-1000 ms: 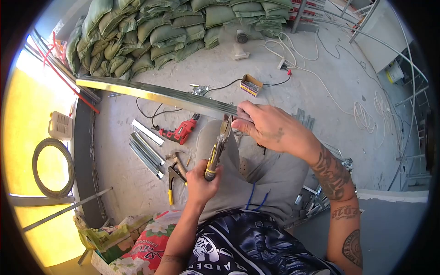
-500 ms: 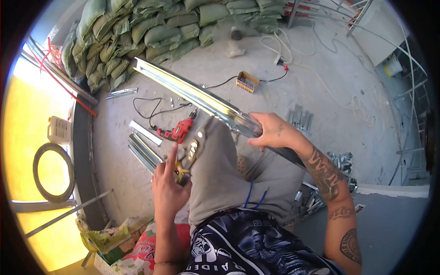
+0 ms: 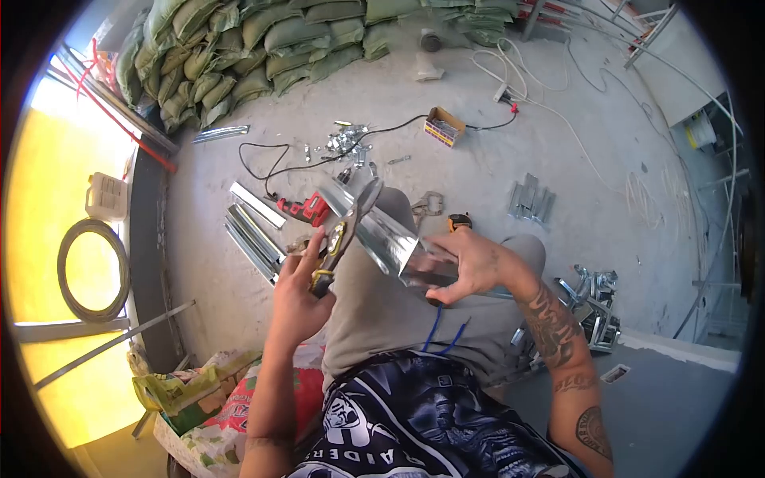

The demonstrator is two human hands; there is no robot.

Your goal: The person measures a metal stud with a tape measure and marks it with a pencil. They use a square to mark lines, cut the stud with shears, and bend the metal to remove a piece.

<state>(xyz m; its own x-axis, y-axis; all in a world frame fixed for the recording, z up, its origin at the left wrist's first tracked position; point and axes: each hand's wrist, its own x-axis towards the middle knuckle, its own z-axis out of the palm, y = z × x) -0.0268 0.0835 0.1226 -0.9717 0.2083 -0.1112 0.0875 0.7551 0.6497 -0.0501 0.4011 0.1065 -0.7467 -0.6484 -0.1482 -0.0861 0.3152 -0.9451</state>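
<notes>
My left hand [image 3: 303,275] is closed around the yellow-and-black handles of a pair of tin snips [image 3: 339,239]. The snips' blades point up and right and overlap a shiny metal channel [image 3: 384,239]; whether they bite into it cannot be made out. With my right hand [image 3: 474,267], I grip the near end of the channel, which slants over my lap. A red power drill [image 3: 304,210] lies on the floor beyond the snips. Beside my knee are locking clamp pliers [image 3: 430,205] and an orange-and-black tape measure [image 3: 460,221].
Cut channel lengths [image 3: 253,239] lie left of my leg. Small metal pieces [image 3: 347,142] and a small open box [image 3: 444,127] sit ahead. More metal pieces [image 3: 530,199] are at right. Sandbags [image 3: 263,48] line the back; a white cord [image 3: 510,76] crosses the floor.
The metal channel has swung down and nearer my lap, its far end now by the snips. The snips have risen to meet it. My view has shifted slightly.
</notes>
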